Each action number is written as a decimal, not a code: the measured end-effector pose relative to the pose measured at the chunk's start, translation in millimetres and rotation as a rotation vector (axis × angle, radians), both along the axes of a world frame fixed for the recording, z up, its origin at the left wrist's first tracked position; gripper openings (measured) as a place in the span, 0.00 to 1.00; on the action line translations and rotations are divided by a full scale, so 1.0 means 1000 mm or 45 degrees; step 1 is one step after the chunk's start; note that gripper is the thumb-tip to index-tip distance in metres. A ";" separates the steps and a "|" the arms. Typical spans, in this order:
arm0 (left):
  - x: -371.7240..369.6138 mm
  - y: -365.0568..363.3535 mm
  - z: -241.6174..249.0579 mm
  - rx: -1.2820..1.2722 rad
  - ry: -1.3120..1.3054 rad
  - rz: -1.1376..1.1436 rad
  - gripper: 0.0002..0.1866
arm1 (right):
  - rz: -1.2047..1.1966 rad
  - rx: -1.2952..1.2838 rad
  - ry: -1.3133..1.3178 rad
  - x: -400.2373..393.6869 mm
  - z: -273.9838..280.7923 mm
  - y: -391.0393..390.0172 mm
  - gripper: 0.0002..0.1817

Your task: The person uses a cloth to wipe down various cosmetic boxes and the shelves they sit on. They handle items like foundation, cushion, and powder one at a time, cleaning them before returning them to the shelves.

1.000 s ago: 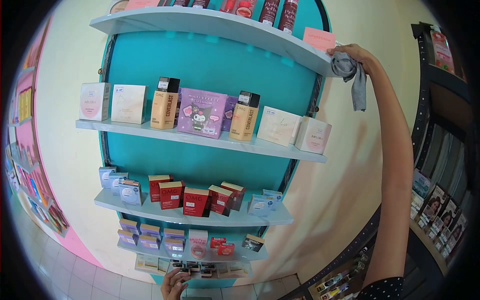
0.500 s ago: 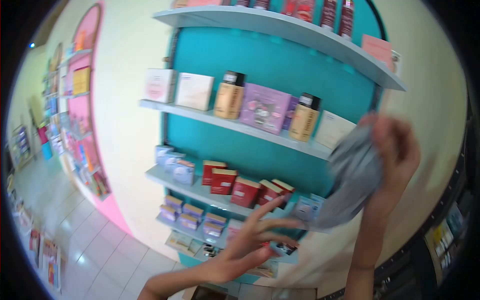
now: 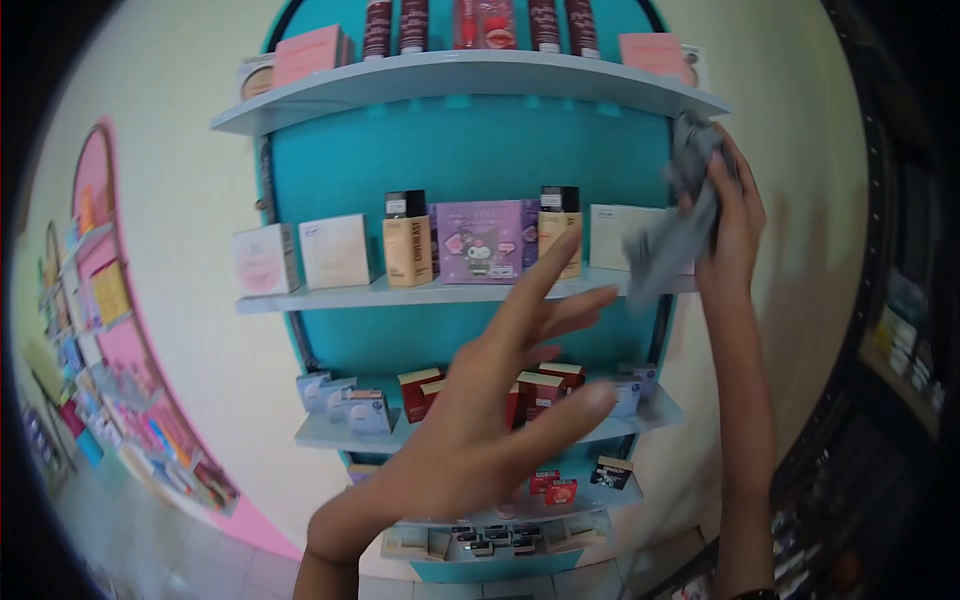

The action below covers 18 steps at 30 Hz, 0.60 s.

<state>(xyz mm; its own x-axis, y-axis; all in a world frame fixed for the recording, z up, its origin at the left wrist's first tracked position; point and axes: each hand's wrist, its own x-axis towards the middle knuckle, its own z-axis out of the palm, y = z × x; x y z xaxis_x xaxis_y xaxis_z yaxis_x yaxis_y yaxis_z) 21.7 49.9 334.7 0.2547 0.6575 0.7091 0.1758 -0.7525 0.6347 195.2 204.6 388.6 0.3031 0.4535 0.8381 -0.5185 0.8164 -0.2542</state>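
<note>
While the right hand (image 3: 728, 215) grips the grey cloth (image 3: 680, 225) and the left hand (image 3: 490, 420) reaches out empty, a swing could knock the white box (image 3: 618, 225) off its shelf (image 3: 450, 292).

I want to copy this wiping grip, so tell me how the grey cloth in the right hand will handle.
The grey cloth probably handles floppy: it bunches in the right hand and a loose end droops beside the middle shelf. It looks light, since the fingers alone carry it. It seems unlikely to slip, being crumpled into the grip.
</note>
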 end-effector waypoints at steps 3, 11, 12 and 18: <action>-0.047 -0.024 -0.030 0.236 0.240 0.024 0.39 | 0.598 -0.443 0.594 0.028 0.060 0.076 0.15; -0.153 -0.058 -0.134 0.364 0.159 0.556 0.29 | 0.520 -0.239 0.589 -0.028 0.133 0.127 0.14; -0.160 -0.062 -0.142 0.186 0.079 0.584 0.28 | 0.501 -0.246 0.585 -0.042 0.132 0.125 0.14; -0.198 -0.084 -0.188 -0.228 -0.342 0.703 0.26 | 0.785 -0.205 0.176 -0.050 0.134 0.110 0.25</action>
<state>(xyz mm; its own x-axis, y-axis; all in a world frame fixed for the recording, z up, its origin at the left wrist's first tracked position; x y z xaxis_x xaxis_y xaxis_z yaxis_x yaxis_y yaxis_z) -176.6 -33.7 146.4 -0.3271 0.7554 0.5677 0.3246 -0.4744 0.8183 144.7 314.4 522.7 0.0474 0.6955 0.7170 -0.9165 0.3157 -0.2457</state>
